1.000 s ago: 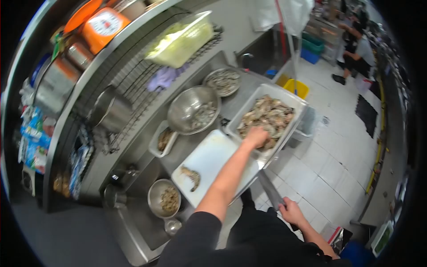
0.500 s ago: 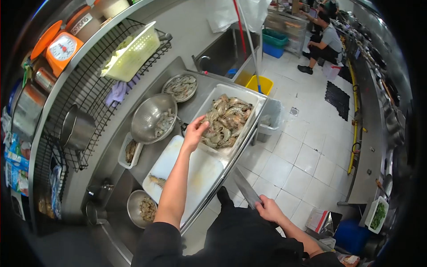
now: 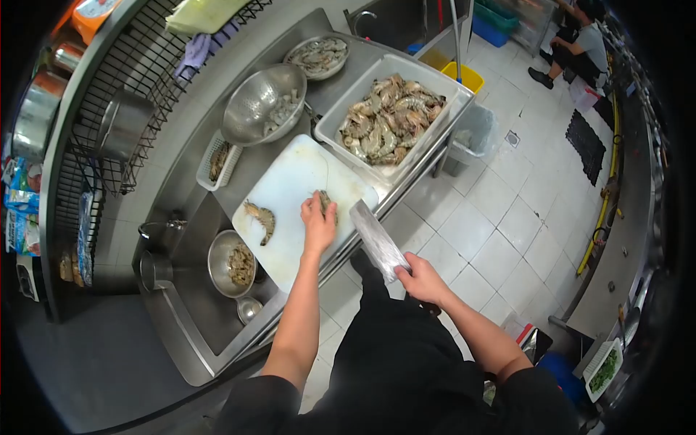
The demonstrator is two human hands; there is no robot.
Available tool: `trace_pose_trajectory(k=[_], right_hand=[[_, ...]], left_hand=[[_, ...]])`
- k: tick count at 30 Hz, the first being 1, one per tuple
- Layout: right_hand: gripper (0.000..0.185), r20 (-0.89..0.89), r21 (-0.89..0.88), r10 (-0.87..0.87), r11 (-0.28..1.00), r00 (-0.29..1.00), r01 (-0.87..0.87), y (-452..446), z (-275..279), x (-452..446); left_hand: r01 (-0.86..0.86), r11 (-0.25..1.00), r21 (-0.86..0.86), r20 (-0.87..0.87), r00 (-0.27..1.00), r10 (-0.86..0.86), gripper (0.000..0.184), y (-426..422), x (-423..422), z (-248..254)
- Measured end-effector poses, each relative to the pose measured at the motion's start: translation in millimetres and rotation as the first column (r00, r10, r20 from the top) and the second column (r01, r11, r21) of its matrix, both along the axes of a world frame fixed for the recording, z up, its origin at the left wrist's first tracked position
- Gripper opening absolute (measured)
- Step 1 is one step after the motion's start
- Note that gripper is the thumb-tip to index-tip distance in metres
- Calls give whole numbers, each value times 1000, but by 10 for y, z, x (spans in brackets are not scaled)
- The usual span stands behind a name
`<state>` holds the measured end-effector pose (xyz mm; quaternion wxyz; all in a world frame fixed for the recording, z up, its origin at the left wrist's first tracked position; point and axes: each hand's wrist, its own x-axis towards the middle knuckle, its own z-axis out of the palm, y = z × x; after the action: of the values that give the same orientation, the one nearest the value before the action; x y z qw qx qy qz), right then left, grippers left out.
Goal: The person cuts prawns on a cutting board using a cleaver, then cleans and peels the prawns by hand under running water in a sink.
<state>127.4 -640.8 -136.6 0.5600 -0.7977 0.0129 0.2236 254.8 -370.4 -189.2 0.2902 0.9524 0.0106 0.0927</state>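
Note:
My left hand (image 3: 319, 223) is closed on a prawn (image 3: 328, 205) over the right part of the white cutting board (image 3: 286, 174); the fingers cover part of it. Another prawn (image 3: 262, 220) lies curled at the board's left side. My right hand (image 3: 423, 280) grips a cleaver (image 3: 378, 241), its broad blade pointing up and left near the counter's front edge, beside the board. Beyond the board stands a white tub (image 3: 330, 128) heaped with whole prawns (image 3: 391, 119).
Behind the board are a perforated metal bowl (image 3: 243, 109), a bowl of prawns (image 3: 319, 56) and a small white basket (image 3: 206, 176). A bowl of peeled pieces (image 3: 232, 264) sits in the sink (image 3: 196, 312). A person (image 3: 583, 47) sits at the far right.
My left hand has come back from the tub to the cutting board with a prawn. The cleaver has risen towards the board's edge. The camera view has tilted down.

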Motion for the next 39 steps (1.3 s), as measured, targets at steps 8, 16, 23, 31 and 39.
trace_pose_trajectory(k=[8, 16, 23, 31, 39], right_hand=[[31, -310, 163, -60, 980, 949, 115, 230, 5, 122], [19, 193, -314, 109, 948, 975, -44, 362, 509, 369], [18, 268, -600, 428, 775, 863, -198, 609, 487, 1112], [21, 324, -517, 153, 855, 934, 39, 449, 411, 859], [30, -305, 232, -25, 968, 952, 100, 564, -9, 425]], left_hand=[[-304, 891, -339, -18, 948, 317, 32, 86, 120, 224], [6, 997, -82, -40, 999, -10, 37, 196, -194, 384], [124, 992, -6, -63, 990, -124, 36, 383, -296, 393], [-116, 964, -241, -55, 993, 105, 23, 293, -271, 275], [-134, 990, -37, -42, 990, 132, 33, 47, 112, 102]])
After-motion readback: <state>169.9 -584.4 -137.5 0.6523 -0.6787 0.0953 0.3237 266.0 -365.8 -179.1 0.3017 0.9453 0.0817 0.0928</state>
